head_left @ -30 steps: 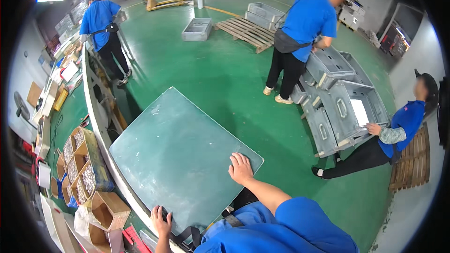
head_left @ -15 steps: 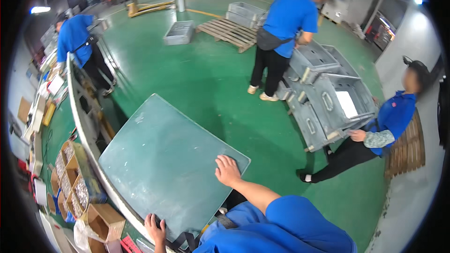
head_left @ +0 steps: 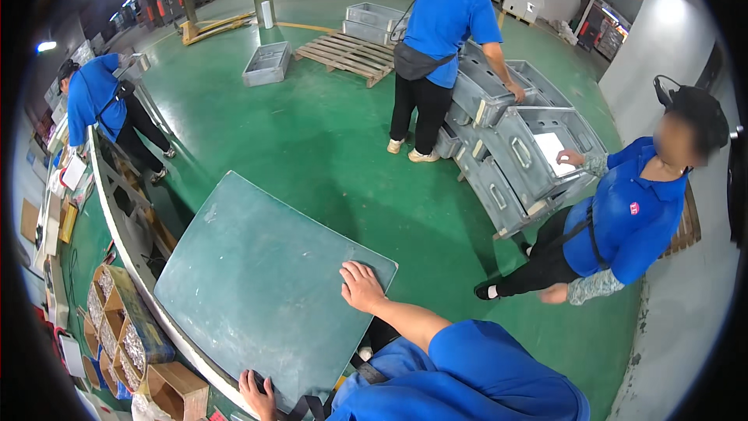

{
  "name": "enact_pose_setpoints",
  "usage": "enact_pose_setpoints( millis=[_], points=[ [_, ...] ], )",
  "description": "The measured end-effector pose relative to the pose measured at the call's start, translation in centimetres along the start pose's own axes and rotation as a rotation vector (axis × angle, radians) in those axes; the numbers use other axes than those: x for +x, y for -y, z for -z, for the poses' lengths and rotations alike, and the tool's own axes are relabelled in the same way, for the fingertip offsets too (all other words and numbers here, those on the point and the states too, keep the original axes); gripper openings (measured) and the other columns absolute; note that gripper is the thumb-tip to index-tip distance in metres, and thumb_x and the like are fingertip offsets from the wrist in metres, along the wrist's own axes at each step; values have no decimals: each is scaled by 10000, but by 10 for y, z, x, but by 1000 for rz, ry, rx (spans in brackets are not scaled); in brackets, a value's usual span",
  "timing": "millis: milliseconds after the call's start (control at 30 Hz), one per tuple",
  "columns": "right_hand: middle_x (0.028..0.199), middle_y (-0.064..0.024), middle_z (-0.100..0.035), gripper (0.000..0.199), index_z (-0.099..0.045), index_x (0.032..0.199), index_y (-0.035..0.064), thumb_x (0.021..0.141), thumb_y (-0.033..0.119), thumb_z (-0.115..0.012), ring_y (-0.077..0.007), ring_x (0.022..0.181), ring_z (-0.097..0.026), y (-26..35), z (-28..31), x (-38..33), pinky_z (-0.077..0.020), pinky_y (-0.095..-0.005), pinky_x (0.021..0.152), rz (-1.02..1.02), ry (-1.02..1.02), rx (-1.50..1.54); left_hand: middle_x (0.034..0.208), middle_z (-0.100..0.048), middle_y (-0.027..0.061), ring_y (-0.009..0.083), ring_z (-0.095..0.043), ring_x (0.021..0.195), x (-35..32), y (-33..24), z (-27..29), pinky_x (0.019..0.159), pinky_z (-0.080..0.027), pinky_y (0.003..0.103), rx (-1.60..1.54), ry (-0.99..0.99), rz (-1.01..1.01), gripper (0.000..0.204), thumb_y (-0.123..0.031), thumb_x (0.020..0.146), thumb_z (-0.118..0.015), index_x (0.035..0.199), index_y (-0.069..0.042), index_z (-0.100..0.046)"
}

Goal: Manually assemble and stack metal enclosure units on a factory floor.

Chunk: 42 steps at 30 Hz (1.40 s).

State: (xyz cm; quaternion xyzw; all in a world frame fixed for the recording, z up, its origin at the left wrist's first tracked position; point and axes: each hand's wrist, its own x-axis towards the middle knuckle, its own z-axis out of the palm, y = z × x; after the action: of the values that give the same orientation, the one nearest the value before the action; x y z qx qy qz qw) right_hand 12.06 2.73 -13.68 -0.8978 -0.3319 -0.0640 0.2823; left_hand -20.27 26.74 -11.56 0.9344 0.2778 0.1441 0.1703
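Note:
A large, flat green tabletop [head_left: 265, 288] with a scuffed surface spreads in front of me, its lower left side along a pale-edged workbench. My right hand [head_left: 364, 286] rests palm down near its right corner, fingers stretched and holding nothing. At the near left edge, my left hand [head_left: 257, 394] touches the top with its fingers apart and nothing in them. Whatever supports the tabletop is hidden beneath it.
Open cardboard bins [head_left: 128, 351] of small parts line the workbench on the left. Stacked grey crates [head_left: 514, 164] stand at right, with one co-worker [head_left: 440, 39] behind and another [head_left: 623, 203] beside them. A pallet [head_left: 348, 54] and a grey crate [head_left: 267, 63] lie farther off.
The co-worker on the right has come nearer, and one of their hands now reaches to the white sheet in a crate. My hands stay on the tabletop; the view has shifted slightly.

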Motion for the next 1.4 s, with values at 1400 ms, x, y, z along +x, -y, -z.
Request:
enact_pose_setpoints(
  millis=[1400],
  points=[
    [1218, -130, -411, 378, -459, 1102, 23, 770, 200, -491, -269, 1168, -359, -2, -4, -1, -296, -404, 961, 1, -10, -6, 1126, -495, 203, 392, -469, 1014, 10, -18, 16, 855, -398, 441, 54, -22, -52, 427, -330, 774, -622, 1074, -34, -553]
  ],
)
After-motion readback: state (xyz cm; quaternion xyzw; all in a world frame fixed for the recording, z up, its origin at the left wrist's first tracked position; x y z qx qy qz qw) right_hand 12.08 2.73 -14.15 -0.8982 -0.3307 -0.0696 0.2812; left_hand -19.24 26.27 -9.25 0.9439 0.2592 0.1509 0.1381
